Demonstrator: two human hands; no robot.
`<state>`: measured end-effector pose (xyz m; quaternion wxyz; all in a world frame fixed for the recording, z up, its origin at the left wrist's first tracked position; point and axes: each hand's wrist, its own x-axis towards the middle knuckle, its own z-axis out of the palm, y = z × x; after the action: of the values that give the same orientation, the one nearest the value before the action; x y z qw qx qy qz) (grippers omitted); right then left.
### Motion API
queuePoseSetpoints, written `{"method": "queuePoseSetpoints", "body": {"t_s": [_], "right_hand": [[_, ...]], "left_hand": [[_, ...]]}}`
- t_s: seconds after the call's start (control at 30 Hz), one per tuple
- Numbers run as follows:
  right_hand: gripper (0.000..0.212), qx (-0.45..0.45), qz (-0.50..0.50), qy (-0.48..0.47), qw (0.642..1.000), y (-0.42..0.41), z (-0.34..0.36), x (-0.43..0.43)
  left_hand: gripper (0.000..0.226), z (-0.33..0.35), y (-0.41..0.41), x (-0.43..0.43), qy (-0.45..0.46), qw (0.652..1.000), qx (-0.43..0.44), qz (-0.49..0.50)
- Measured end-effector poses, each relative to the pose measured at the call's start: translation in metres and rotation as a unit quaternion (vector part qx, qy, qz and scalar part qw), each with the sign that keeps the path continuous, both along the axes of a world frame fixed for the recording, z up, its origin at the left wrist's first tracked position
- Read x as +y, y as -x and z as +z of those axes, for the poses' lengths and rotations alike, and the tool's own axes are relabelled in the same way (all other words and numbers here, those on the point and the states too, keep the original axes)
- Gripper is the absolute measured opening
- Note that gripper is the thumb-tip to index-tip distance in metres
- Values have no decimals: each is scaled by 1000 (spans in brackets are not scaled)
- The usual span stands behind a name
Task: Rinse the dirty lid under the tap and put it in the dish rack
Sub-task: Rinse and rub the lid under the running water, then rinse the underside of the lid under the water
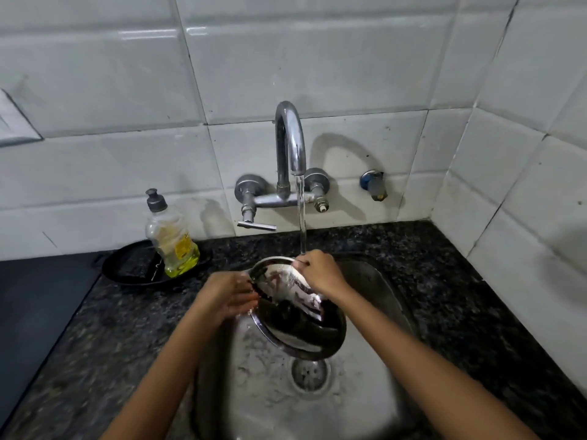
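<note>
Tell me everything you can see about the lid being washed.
The lid is round, shiny metal with a rolled rim, wet and streaked with pale residue. It is tilted over the sink, its top edge under the running water. The left hand grips its left rim; the right hand rests on its upper face.

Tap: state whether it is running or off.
Running. A stream of water falls from the tap spout onto the lid held over the sink.

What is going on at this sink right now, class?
A person is rinsing a round steel lid over the sink. The left hand grips its left rim, the right hand its top edge, where water from the running tap lands. A dish soap bottle stands on the counter. No dish rack is visible.
</note>
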<state>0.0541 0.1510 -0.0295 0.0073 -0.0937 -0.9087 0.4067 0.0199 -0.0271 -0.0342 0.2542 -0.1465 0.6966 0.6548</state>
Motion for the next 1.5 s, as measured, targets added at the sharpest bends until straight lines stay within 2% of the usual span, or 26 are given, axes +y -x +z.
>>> {"method": "queuePoseSetpoints", "body": {"t_s": [0.07,0.17,0.23,0.33,0.43,0.5,0.63,0.7,0.73,0.8,0.9,0.93,1.0,1.07,1.1,1.17,1.23,1.3,1.33,1.43,1.5], "right_hand": [[51,-11,-25,38,999,2,0,-1],[49,-10,-62,98,993,-2,1,7],[50,-2,-83,131,988,-6,5,14],[52,15,-97,164,982,-15,12,24],[53,20,-105,170,980,-25,18,35],[49,25,-113,182,977,-30,19,40],[42,22,-142,217,966,-36,17,45],[31,18,-160,237,958,-38,17,44],[19,17,-173,246,954,-38,18,42],[7,10,-194,257,947,-40,18,39],[8,-4,-212,253,944,-44,21,34],[13,-2,-214,245,945,-45,24,32],[31,-3,-214,229,950,-49,30,27],[40,1,-218,207,954,-51,37,21],[37,8,-219,203,954,-52,40,19],[20,23,-218,226,949,-56,48,13],[14,17,-204,269,941,-57,57,11],[7,29,-168,280,945,-65,67,10],[11,52,-151,243,957,-69,71,12],[32,141,-117,30,983,-83,74,29],[46,138,-72,-4,988,-89,72,44]], "left_hand": [[11,15,13,5,72,990,120,-11],[44,28,37,17,187,953,236,-9],[57,32,50,33,233,941,246,1],[56,32,65,58,277,934,217,58],[59,27,68,70,344,905,224,108],[53,24,65,73,408,864,277,104],[41,3,63,64,555,698,452,13],[40,-1,64,55,584,650,484,-37],[39,0,63,51,594,643,479,-58],[41,10,49,47,578,676,450,-81],[60,23,1,46,466,780,402,-111],[61,25,-17,47,422,799,400,-151],[64,27,-55,50,367,799,396,-266],[67,28,-86,56,382,763,383,-353],[66,28,-98,60,404,746,386,-362],[51,29,-114,66,450,729,412,-310],[31,30,-110,68,475,715,449,-247],[26,35,-100,60,460,727,471,-197],[24,38,-94,55,435,742,480,-174],[15,51,-84,39,376,769,494,-151],[14,59,-78,29,357,774,498,-156]]}}
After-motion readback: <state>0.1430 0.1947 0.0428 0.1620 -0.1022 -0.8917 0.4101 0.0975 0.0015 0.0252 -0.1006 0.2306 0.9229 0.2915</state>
